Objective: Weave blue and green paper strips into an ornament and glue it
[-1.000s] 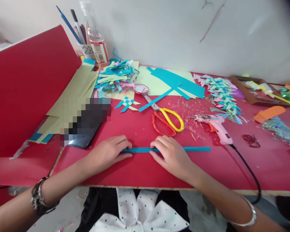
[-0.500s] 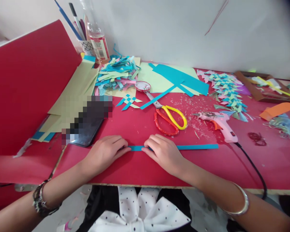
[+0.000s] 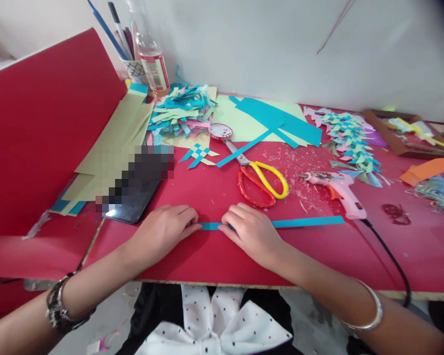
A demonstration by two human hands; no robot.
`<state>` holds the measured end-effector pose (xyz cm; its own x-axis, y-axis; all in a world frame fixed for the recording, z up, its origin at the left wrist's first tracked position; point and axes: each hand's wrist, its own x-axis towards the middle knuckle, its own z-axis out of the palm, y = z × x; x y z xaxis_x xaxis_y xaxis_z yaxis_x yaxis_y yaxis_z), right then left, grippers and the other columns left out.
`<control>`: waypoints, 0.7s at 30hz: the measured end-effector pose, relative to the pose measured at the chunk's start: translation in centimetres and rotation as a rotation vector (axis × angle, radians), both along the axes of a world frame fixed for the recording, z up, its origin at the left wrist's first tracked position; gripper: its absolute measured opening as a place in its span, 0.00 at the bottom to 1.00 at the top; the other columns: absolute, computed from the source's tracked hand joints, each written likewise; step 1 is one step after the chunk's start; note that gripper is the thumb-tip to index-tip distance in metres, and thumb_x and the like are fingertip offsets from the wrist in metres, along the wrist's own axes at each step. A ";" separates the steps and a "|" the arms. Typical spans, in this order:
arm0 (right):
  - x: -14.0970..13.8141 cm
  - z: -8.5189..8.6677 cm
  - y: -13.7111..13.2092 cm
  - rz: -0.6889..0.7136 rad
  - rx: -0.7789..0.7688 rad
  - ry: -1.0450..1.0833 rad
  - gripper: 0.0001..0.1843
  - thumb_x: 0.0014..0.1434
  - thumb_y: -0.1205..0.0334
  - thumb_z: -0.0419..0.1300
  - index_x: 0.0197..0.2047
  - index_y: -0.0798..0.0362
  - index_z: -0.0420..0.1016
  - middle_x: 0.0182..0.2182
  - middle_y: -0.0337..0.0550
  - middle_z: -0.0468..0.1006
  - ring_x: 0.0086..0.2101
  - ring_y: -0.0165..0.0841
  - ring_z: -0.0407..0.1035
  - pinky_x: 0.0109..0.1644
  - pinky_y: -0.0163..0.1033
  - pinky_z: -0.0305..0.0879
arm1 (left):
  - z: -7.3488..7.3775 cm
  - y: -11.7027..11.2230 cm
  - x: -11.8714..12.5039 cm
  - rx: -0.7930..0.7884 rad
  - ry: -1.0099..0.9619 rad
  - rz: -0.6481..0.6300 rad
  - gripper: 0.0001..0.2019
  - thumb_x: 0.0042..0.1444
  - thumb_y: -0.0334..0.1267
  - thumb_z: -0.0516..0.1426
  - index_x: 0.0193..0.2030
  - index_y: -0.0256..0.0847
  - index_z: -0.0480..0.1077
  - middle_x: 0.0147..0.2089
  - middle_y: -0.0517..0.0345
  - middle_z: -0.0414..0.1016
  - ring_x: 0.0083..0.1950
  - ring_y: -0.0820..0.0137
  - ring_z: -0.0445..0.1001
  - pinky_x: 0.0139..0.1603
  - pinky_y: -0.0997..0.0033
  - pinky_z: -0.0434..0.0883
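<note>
A narrow blue paper strip (image 3: 307, 222) runs left to right across the red tabletop. My left hand (image 3: 172, 224) is closed on its left end, fingers curled and thumb pressed against them. My right hand (image 3: 247, 227) pinches the strip near its middle, with a short bare stretch of blue showing between both hands. To the right the long free end reaches close to the pink glue gun (image 3: 340, 190). Scissors (image 3: 262, 182) with one red and one yellow handle lie beyond my right hand. A small woven blue and green paper piece (image 3: 199, 156) lies left of them.
A dark phone (image 3: 136, 197) lies beside my left hand. Behind are a heap of cut strips (image 3: 181, 111), blue paper (image 3: 270, 116), a plastic bottle (image 3: 155, 74) and a woven paper braid (image 3: 351, 138). The glue gun's black cord (image 3: 390, 261) hangs over the front edge.
The strip's free right end has shifted slightly to the right and away from me. Both hands keep nearly the same grip and place; the whole view has shifted slightly.
</note>
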<state>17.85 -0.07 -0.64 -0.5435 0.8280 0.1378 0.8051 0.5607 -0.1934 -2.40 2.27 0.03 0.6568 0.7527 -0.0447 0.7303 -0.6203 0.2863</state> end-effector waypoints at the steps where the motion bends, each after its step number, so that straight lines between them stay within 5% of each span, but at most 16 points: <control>1: 0.0 0.0 0.0 0.000 0.003 -0.003 0.09 0.57 0.63 0.53 0.26 0.54 0.67 0.25 0.40 0.69 0.29 0.31 0.62 0.32 0.36 0.54 | 0.0 0.1 0.1 -0.008 0.010 0.004 0.11 0.57 0.42 0.48 0.31 0.38 0.65 0.28 0.59 0.69 0.28 0.73 0.68 0.29 0.75 0.62; 6: -0.2 0.1 0.0 -0.004 0.001 -0.025 0.09 0.57 0.63 0.53 0.26 0.54 0.67 0.25 0.40 0.69 0.30 0.32 0.62 0.32 0.36 0.54 | 0.2 -0.1 -0.2 0.110 0.024 -0.043 0.11 0.59 0.40 0.46 0.34 0.38 0.67 0.31 0.57 0.69 0.30 0.72 0.68 0.31 0.73 0.64; 11: -0.2 0.0 0.1 -0.002 -0.028 -0.019 0.08 0.57 0.64 0.52 0.28 0.55 0.68 0.26 0.41 0.70 0.31 0.32 0.62 0.33 0.36 0.55 | 0.1 -1.6 -0.6 0.369 -0.040 -0.260 0.12 0.60 0.34 0.44 0.46 0.41 0.65 0.41 0.55 0.70 0.41 0.70 0.68 0.44 0.69 0.64; 21: -0.3 0.2 0.3 -0.009 -0.043 -0.026 0.07 0.56 0.64 0.53 0.28 0.54 0.68 0.26 0.40 0.69 0.31 0.32 0.62 0.32 0.37 0.54 | 0.1 -2.6 0.5 0.237 0.071 -0.349 0.28 0.56 0.54 0.42 0.53 0.33 0.61 0.44 0.47 0.69 0.43 0.64 0.67 0.44 0.66 0.66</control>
